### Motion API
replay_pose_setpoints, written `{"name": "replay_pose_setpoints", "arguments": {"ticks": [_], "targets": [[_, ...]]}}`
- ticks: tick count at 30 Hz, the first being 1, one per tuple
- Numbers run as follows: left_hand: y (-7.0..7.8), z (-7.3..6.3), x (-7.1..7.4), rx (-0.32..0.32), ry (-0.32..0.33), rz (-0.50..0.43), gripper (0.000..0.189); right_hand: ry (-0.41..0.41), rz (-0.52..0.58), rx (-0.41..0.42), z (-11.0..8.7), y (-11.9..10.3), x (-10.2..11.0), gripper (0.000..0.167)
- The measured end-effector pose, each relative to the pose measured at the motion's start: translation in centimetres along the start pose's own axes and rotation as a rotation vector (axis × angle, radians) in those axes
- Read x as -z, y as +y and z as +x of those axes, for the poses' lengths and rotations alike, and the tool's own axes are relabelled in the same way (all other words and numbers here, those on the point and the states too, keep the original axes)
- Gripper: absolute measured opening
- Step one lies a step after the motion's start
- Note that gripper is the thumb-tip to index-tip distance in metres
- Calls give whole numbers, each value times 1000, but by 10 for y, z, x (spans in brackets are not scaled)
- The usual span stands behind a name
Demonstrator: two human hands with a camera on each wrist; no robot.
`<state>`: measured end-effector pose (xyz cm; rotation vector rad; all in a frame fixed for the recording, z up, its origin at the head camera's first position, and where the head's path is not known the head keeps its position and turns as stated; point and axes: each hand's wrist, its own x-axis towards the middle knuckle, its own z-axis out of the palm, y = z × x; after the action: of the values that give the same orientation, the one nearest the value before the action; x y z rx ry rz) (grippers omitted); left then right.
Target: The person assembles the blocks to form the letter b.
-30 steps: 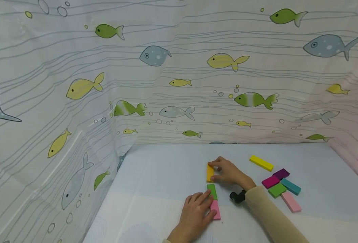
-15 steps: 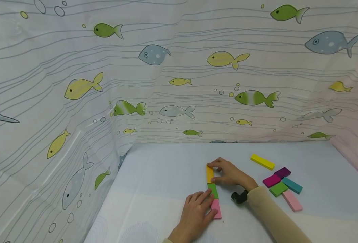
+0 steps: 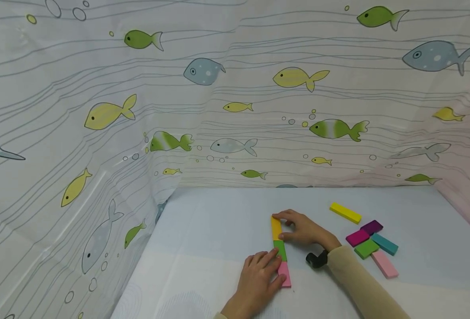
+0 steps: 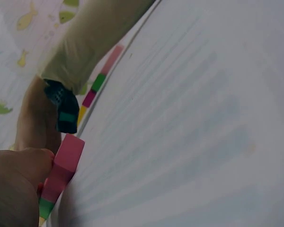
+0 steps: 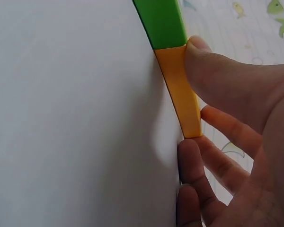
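Three flat blocks lie end to end in one row in the head view: orange, green and pink. The right hand pinches the orange block, its thumb by the seam with the green one and a fingertip at the far end. Close up in the right wrist view, the orange and green ends meet. The left hand rests over the green and pink blocks with loosely extended fingers, its thumb on the pink one. The left wrist view shows the pink block beside this hand.
To the right lie several loose blocks: yellow, purple, magenta, teal, a second green one and light pink. A fish-print curtain rises behind the white tabletop.
The right hand has drawn the orange block toward the green one, and the gap between them has closed. The left hand has stayed on the green and pink blocks.
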<state>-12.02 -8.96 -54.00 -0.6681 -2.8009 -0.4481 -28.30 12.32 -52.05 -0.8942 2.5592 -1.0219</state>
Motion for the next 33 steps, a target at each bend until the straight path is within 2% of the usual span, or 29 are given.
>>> {"name": "replay_pose_setpoints", "arguments": {"ticks": [11, 25, 33], "targets": [[1, -2, 1, -11, 13, 10, 44, -9, 49, -22, -2, 4, -2, 67], [1, -4, 1, -30, 34, 20, 43, -6, 2, 20, -4, 3, -6, 70], [1, -4, 1, -18, 26, 22, 44, -6, -10, 33, -4, 2, -7, 74]]}}
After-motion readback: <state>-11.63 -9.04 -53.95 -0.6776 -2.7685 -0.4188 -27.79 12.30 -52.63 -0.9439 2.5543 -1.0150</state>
